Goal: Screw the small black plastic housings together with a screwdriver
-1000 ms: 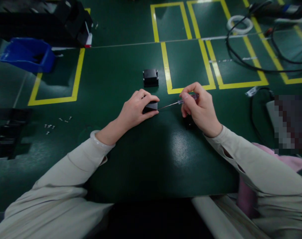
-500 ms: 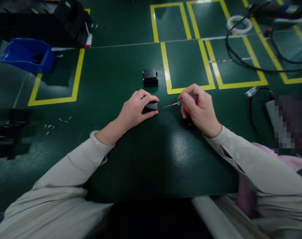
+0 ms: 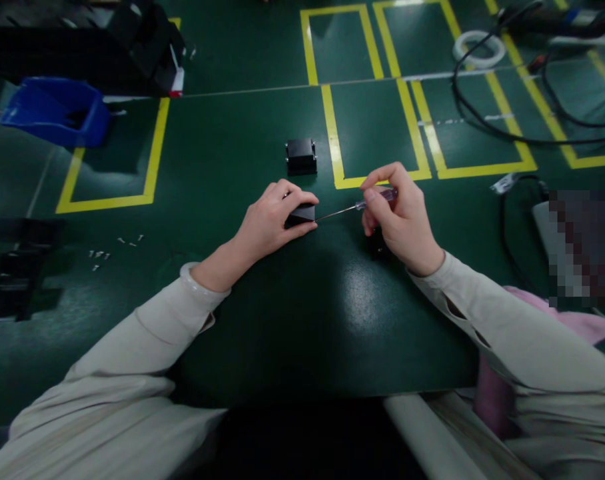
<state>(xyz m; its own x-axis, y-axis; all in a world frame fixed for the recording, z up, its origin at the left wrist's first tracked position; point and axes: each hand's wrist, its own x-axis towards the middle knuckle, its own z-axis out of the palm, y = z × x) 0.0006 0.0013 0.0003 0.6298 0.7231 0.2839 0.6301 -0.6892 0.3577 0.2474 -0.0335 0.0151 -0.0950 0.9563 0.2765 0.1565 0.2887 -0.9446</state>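
Note:
My left hand [image 3: 272, 217] is closed round a small black block [image 3: 302, 214], thumb and fingers on its two sides, and covers much of it. In my right hand [image 3: 395, 217] is a screwdriver [image 3: 360, 204] with a clear purplish handle, held between thumb and fingers. Its thin shaft points left, and the tip meets the block's right end near a small screw. Beyond my left hand stands a second black block [image 3: 301, 157] with small screws at its sides. A dark part [image 3: 379, 245] lies partly hidden under my right hand.
Several loose screws [image 3: 100, 254] and black parts [image 3: 20, 270] lie at left, with a blue bin [image 3: 57, 112] behind them. Yellow tape [image 3: 377, 181] marks rectangles on the green table. A white tape roll [image 3: 479, 50] and black cable [image 3: 482, 127] are at back right.
My right index finger has lifted and shifted slightly on the screwdriver handle. The left hand and the block have stayed in place.

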